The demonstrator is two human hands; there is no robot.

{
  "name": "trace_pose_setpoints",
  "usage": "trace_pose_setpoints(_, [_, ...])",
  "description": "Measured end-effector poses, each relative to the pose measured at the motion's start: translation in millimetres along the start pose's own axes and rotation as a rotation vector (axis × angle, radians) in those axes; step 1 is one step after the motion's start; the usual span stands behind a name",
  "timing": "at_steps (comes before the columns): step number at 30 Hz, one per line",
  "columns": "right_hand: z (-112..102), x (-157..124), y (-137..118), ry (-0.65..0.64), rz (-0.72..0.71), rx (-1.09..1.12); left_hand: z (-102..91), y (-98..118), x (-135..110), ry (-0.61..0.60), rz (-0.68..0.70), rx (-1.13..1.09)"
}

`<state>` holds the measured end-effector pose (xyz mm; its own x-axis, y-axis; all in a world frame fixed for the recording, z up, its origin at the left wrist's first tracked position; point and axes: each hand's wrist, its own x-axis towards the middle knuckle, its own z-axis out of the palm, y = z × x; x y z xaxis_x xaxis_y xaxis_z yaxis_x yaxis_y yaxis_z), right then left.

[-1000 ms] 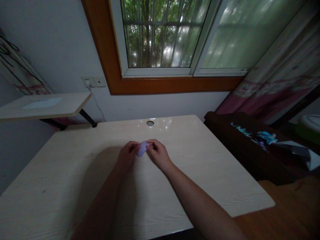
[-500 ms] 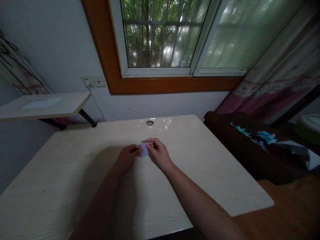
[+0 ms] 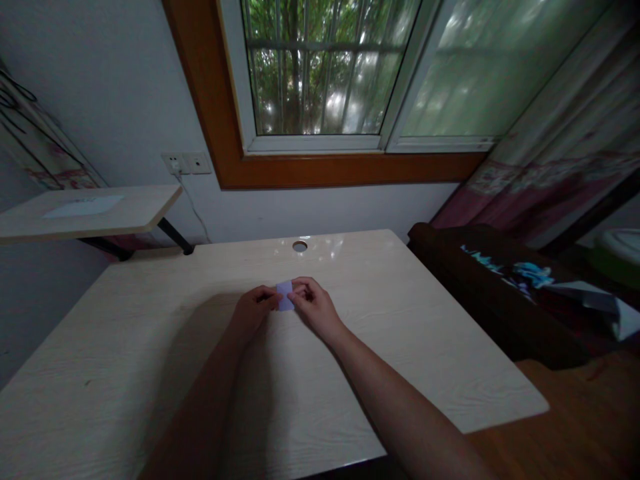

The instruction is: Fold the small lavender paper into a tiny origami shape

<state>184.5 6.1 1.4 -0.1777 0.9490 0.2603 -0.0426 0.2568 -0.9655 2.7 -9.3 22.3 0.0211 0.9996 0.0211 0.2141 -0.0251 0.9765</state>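
a: item one, as i see it from here: small lilac paper piece (image 3: 285, 295), centre of the frame, held just above the pale wooden surface (image 3: 150, 347). left hand (image 3: 255, 311) pinches its left edge, right hand (image 3: 313, 308) pinches its right edge, fingertips nearly meeting over it.

b: is it resting on the surface?

a: cannot tell; it looks lifted a little, tilted toward me. too small and dim to read any crease.

b: what else do you log?

a: item two: cable hole (image 3: 300, 246), just beyond the hands. item three: side shelf (image 3: 125, 210), left of the frame, with a pale sheet (image 3: 83, 206) on it. item four: window (image 3: 320, 67), top centre. item five: dark cabinet (image 3: 480, 293), right side.

b: handling note?

a: my judgement: keep both pinches close to the edges, align corners before pressing, and work low over the surface so the thin piece cannot slip or buckle.
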Motion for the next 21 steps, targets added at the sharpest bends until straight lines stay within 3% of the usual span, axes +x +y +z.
trace_pose_setpoints(13, [-0.8,0.7,-2.4,0.011,0.03,0.01,4.5,3.4,-2.4,-0.15,0.04,-0.197])
trace_pose_setpoints(21, [-2.6,-0.3,-2.8,0.003,0.003,0.012,4.1,-0.8,-0.2,-0.164,0.043,-0.157])
